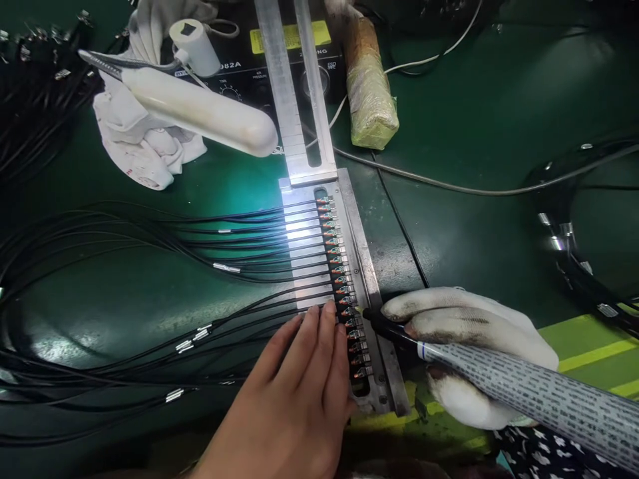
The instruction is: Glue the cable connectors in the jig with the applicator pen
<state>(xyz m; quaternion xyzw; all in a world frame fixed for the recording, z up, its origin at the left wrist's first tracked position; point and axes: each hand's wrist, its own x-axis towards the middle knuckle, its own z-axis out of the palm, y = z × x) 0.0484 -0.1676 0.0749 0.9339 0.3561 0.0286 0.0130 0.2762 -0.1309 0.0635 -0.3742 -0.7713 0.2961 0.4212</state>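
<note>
1. From where I'm standing, a row of small plugs (341, 271) is sitting along the slot of a metal plate (366, 256), between the two hands; black cables (74, 376) are trailing off to the left.
2. The laying-out is looking done: the plugs are lining up side by side from the plate's far end towards its near end, and I'm seeing no wide gap among them.
3. The handling of the plugs I'm judging to be partway, since a pen-like tool (499, 379) is pointing at one past the middle of the row. Which are finished and which are waiting, I'm not able to tell.
4. The bare left hand (299, 392) is lying palm down, fingers stretched out over the cables and plate, gripping nothing that I'm seeing.
5. The gloved right hand (479, 326) is gripping the tool, its tip either touching a plug or sitting just beside it.
6. Farther out, a slotted metal bar (282, 80) is meeting the plate's far end; a white handle (200, 110) and crumpled white cloth (150, 153) are showing to its left, a wrapped block (374, 106) to its right.
</note>
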